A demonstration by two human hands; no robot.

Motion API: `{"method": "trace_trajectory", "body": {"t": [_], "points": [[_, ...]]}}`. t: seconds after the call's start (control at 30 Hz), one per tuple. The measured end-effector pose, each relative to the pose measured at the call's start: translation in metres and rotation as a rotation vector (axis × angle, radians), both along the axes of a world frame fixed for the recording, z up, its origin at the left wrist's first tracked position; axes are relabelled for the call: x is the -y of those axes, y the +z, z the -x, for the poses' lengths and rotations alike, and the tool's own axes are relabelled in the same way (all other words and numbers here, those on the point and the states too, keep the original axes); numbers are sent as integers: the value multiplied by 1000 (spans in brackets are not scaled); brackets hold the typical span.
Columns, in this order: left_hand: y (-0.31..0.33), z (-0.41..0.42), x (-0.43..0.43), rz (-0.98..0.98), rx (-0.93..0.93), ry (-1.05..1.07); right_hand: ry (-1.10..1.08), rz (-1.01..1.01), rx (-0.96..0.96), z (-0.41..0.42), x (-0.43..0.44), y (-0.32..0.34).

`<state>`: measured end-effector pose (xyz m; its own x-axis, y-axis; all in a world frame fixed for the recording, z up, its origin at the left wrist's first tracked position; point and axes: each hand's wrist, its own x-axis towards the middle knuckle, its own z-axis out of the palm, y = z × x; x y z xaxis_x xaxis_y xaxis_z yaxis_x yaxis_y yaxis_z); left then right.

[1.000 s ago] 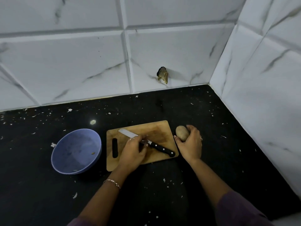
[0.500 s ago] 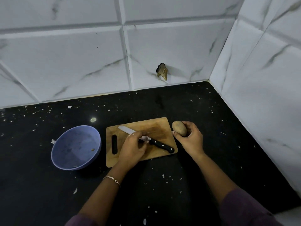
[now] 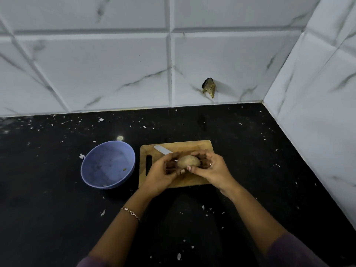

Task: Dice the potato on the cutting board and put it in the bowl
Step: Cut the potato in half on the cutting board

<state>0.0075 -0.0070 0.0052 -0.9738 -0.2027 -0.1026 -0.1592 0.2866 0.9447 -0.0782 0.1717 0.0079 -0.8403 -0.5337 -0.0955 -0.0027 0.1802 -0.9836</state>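
Farthest left on the black, speckled counter, a blue bowl is sitting upright, just beside the left edge of the wooden cutting board but not touching it. A few small scraps are lying inside the bowl.

On the board, the pale blade of a knife is pointing toward the far left corner. The rest of it is running under the hands, so I cannot tell where the handle is lying.

The left hand, with a thin bracelet on its wrist, is reaching in over the board's near left part. Its fingers are curling around the left end of the potato, with the thumb tucking in below it. Whether that hand is also touching the knife I cannot tell.

The potato, whole and unpeeled, is lying lengthwise between the two hands, over the middle of the board. Whether it is resting on the wood or being held just above it, I cannot tell.

The right hand, wearing a ring, is closing on the potato's right end, fingers arching over the top and the thumb pressing against the near side. The two thumb tips are nearly meeting below the potato.

Behind the board, a dark broken spot is showing in the white marbled wall tiles, and the tiled side wall is meeting the counter on the right.
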Motion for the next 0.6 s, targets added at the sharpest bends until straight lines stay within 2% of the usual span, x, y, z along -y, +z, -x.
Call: {"method": "trace_trajectory", "body": {"t": [0.2,0.4,0.5,0.6], "points": [[1,-15,15,15,86,-13,66,-9,17,-9,18,-4],[1,-18,16,184,85,13,147,-80,8,-8,27,0],[-8,-21,17,283,86,17,158,-203,-119,0,27,-2],[-16,-23,16,335,79,28,45,-523,-443,7,20,-13]]}}
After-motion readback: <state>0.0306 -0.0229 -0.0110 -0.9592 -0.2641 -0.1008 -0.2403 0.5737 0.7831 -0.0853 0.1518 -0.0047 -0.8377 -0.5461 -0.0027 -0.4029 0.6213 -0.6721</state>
